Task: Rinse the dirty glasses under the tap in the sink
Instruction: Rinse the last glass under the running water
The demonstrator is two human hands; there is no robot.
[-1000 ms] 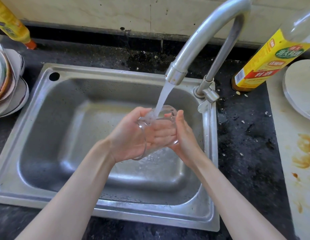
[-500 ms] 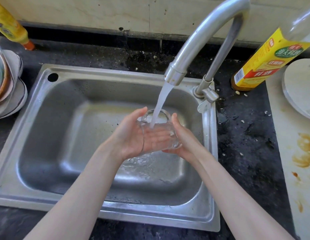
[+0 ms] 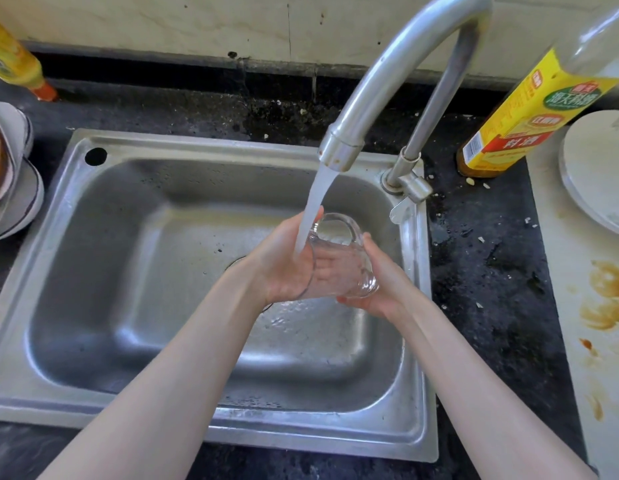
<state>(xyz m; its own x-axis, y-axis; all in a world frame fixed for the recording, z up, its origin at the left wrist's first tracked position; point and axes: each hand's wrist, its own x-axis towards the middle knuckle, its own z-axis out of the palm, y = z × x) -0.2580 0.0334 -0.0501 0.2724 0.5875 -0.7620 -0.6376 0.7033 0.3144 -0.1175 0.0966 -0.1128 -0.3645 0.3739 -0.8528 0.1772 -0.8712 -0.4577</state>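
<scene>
Head view: left hand (image 3: pixel 283 263) and right hand (image 3: pixel 382 289) curl around a glass (image 3: pixel 339 261) under tap (image 3: pixel 387 88) water, above the sink (image 3: pixel 134 216).

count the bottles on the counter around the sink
2. A yellow bottle stands at the far left by the wall, cut off by the frame. A yellow-labelled bottle stands right of the tap. Others may sit outside the frame.

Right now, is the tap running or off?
Running. A white stream falls from the tap spout onto the glass held between the left hand and right hand.
</scene>
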